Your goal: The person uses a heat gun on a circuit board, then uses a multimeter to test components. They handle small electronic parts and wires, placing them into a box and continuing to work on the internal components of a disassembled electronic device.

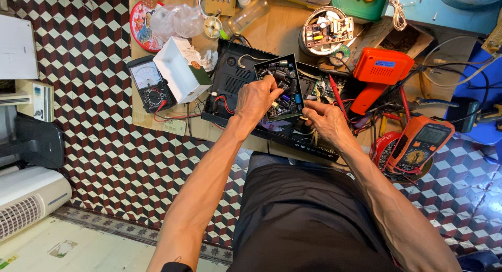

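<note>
A small black tray (260, 68) full of capacitors and other small electronic parts rests on an opened black device chassis (230, 83). My left hand (256, 98) reaches into the tray, with its fingertips pinched among the parts; what they hold is too small to tell. My right hand (325, 120) grips the tray's right lower edge, fingers curled on it. A red probe (337, 97) lies just beyond my right hand.
An analog meter (148, 83) and a white box (180, 68) lie left of the chassis. An orange tool (377, 73) and an orange digital multimeter (421, 144) sit right. A round tin with a circuit board (327, 30) is at the back. A tiled floor surrounds the cardboard.
</note>
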